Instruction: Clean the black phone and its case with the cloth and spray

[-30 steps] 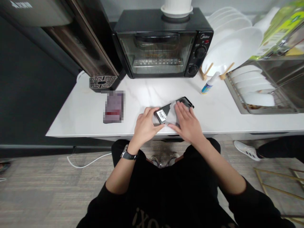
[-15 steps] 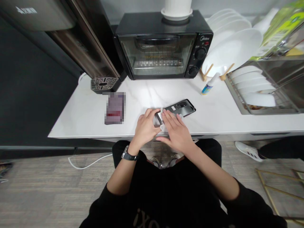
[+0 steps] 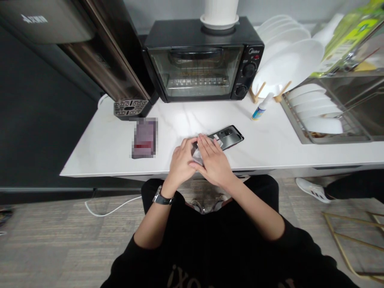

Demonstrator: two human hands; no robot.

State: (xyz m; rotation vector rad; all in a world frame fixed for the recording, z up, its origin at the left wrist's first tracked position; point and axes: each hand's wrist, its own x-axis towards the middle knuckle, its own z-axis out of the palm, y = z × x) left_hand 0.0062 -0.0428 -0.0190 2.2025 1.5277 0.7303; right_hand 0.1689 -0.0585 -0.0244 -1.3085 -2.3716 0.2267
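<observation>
- Compared with a second ago, my right hand (image 3: 213, 160) has slid along the phone (image 3: 232, 138), away from its camera end and toward my left hand (image 3: 182, 160); the camera end, then partly covered, now shows.
- That phone lies back up on the counter (image 3: 99, 144), in front of the oven (image 3: 196, 74), slanting toward the oven's right side.
- My right fingers are held together and flat over a thin pale wipe (image 3: 198, 157) on the phone, thumb spread out toward my left hand.
- My left fingers and thumb curve around the phone's near end; I cannot tell how firmly they grip.
- Both hands and the wipe block my view of that end, hiding the label seen earlier.
- Right of the oven, in front of it, stands a small spray bottle (image 3: 260, 110); white plates (image 3: 291, 64) stand beside the oven, with bowls (image 3: 312, 102) farther right.
- Left of the oven is a drinks machine (image 3: 111, 52); a blurred-out purplish item (image 3: 145, 138) lies in front, to the left.
- On top of the oven sits a white pot (image 3: 220, 12).
</observation>
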